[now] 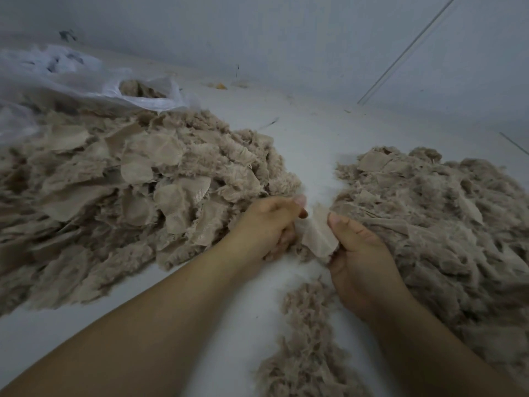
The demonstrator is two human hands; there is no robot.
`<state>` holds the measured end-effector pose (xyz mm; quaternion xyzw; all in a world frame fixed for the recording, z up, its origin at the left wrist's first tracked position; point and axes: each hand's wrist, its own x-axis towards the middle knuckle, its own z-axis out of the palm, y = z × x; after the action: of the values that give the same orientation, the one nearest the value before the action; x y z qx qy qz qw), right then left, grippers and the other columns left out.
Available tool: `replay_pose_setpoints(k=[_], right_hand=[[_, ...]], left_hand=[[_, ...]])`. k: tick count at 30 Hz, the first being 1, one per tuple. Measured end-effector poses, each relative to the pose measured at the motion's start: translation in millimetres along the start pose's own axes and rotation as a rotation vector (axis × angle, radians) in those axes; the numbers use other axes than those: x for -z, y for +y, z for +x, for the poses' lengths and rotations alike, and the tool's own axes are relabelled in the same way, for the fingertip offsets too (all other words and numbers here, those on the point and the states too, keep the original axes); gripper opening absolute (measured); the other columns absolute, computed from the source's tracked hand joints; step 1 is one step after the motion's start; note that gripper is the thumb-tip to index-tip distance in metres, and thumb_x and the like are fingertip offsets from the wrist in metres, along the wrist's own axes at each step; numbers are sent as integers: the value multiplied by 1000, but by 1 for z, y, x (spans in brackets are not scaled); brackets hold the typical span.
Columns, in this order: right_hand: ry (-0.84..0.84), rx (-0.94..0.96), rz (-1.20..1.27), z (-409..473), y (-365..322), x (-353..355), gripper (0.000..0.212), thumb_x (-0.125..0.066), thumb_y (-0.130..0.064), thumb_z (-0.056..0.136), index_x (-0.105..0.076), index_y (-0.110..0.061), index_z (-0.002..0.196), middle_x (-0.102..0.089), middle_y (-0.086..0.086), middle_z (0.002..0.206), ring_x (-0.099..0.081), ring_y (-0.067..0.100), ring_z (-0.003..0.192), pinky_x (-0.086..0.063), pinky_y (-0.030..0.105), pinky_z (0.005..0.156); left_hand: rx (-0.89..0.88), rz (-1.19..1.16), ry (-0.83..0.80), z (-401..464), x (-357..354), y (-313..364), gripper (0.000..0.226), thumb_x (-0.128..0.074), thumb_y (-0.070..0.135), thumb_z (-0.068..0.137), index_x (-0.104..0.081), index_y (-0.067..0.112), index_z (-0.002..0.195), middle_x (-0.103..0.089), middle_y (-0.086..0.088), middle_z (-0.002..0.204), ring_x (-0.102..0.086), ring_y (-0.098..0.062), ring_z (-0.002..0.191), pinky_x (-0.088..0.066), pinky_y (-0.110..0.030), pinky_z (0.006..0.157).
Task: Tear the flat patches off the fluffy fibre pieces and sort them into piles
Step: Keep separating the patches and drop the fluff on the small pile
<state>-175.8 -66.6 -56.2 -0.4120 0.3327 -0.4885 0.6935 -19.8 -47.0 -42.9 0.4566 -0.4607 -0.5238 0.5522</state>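
A flat beige patch (pixel 318 238) with fluffy fibre along its lower edge is held between both hands at the centre of the view. My left hand (pixel 267 224) grips its left side with curled fingers. My right hand (pixel 359 253) pinches the right edge with the thumb on top. A big pile of fluffy pieces with patches (pixel 114 190) lies to the left. Another beige pile (pixel 446 224) lies to the right. A narrow strip of loose fluff (pixel 306 339) runs toward me below the hands.
The white work surface (pixel 309 144) shows between the piles. A translucent plastic bag (pixel 86 78) holding more fibre lies at the back left. A pale wall rises behind, with small scraps (pixel 220 85) at its foot.
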Motion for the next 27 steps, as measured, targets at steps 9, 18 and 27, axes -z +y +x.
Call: replay_pose_setpoints(k=[9,18,27], right_hand=[[189,-37,274,5,-2,0,21,-48,-14,102,-62,-5,90,-59,0,64,-52,4,53,-43,14,48],[224,4,273,3,-1,-1,20,-46,-11,104,-64,-3,104,-72,3,74,-69,8,68,-55,18,64],[195,-30,162,6,1,-1,23,-45,2,102,-57,-7,120,-64,12,123,-65,19,112,-50,33,101]], left_hand=[[-369,-352,476,-2,4,11,13,-46,7,100,-54,15,95,-61,-11,73,-50,-19,48,-43,-28,45],[-238,1133,71,-3,-11,-17,14,-64,31,89,-59,18,91,-48,-1,99,-55,-23,90,-48,-35,77],[-137,167,285,-8,-7,-6,17,-54,5,97,-54,10,80,-54,1,55,-46,-9,38,-38,-17,38]])
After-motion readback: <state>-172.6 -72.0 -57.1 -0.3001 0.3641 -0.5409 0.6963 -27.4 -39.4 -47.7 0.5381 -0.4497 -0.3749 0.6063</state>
